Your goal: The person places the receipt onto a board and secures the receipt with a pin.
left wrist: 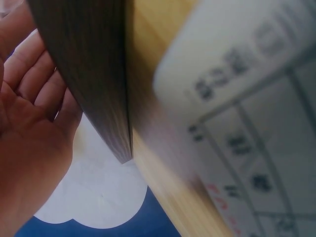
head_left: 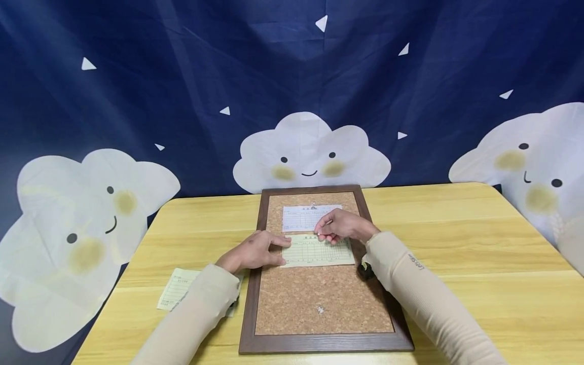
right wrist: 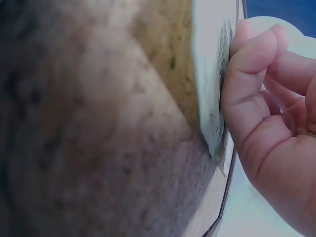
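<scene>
A framed cork board point(head_left: 292, 299) lies on the table, with a white printed form point(head_left: 296, 218) near its top and a pale yellow form point(head_left: 305, 253) just below it. My left hand point(head_left: 255, 251) reaches over the board's left side, its thumb and fingers extended onto the yellow form's left edge. At the upper edge of that form, my right hand point(head_left: 342, 225) pinches a tiny pale push pin point(head_left: 318, 233) between thumb and fingertips. The right wrist view shows the yellow form's edge point(right wrist: 210, 98) lifting slightly from the cork beside the bent fingers.
Another pale yellow form point(head_left: 175, 289) lies on the wooden table point(head_left: 479, 253) left of the board, partly under my left forearm. A small cluster of clear pins point(head_left: 321, 309) sits low on the cork. Another pin point(head_left: 313, 206) marks the white form's top. A blue curtain point(head_left: 283, 66) hangs behind.
</scene>
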The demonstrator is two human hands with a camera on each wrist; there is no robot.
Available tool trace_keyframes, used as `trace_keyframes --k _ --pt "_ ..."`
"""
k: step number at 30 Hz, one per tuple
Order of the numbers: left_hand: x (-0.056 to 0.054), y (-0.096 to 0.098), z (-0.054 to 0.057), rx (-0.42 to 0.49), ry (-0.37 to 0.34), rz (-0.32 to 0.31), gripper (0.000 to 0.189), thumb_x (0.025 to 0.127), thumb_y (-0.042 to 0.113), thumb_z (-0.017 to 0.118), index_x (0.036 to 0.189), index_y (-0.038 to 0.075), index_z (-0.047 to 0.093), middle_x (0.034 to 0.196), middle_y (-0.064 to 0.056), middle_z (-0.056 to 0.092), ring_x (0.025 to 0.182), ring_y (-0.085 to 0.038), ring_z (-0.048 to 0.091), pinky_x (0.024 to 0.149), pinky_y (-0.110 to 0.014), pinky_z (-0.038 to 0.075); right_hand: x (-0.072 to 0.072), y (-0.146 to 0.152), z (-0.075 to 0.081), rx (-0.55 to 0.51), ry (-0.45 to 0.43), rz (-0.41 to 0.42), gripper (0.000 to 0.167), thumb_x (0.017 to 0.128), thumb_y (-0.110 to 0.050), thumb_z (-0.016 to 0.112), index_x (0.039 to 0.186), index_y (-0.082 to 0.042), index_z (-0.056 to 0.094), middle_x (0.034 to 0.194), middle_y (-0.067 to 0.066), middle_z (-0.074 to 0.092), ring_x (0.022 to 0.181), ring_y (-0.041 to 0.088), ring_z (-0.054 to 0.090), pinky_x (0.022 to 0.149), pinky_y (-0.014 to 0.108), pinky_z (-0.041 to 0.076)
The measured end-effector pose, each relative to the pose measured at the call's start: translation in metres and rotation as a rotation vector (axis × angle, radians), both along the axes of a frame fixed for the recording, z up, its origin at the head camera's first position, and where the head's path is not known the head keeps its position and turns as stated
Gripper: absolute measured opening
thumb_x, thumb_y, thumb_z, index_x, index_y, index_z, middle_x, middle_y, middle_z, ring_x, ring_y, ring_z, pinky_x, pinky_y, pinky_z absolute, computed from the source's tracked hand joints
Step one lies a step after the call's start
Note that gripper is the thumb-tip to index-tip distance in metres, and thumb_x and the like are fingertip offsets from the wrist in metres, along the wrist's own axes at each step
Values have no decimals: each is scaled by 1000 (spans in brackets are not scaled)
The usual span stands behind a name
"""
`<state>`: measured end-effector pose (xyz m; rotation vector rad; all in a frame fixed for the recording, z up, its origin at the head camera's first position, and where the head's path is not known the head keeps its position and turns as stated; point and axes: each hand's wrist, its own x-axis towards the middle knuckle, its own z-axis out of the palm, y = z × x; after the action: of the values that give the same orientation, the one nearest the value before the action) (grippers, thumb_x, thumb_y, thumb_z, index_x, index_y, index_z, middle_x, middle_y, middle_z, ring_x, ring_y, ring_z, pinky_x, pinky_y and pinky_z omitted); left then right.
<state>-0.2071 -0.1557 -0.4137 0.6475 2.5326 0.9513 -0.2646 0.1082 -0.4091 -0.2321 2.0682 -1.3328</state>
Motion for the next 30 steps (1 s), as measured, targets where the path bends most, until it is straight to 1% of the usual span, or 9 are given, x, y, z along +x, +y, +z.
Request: trace_keyframes --k 9,12,18,25,30 --pt "-2 -1 1 -12 15 -12 44 87 10 79 129 6 68 142 -12 56 137 -29 45 112 -44 37 1 -1 1 47 42 20 14 99 -1 58 103 6 70 72 6 65 56 7 53 53 20 49" --pt "-2 -1 1 -14 19 -16 44 87 10 79 129 6 68 142 -12 56 137 -29 46 112 -44 37 1 -3 1 67 63 21 14 99 -2 59 102 4 71 72 5 65 55 8 52 52 20 48" --pt "-1 -2 0 -15 16 -15 43 87 10 78 129 7 68 142 -11 56 137 -29 46 112 -44 37 0 -5 -1 102 78 6 14 99 -4 60 102 2 72 72 5 66 54 8 52 51 20 47" --pt "-1 -1 -2 -16 18 -7 44 86 11 79 129 9 68 142 -9 57 137 -26 46 113 -43 36 -1 -6 -3 116 101 13 15 100 -3 60 102 3 72 71 5 67 53 8 50 52 22 49" --pt "0 0 -1 -18 22 -9 44 86 11 79 129 9 68 142 -9 57 137 -26 46 113 -42 37 2 -5 0 125 125 12 14 99 -2 60 103 4 73 70 5 66 53 8 49 51 22 49"
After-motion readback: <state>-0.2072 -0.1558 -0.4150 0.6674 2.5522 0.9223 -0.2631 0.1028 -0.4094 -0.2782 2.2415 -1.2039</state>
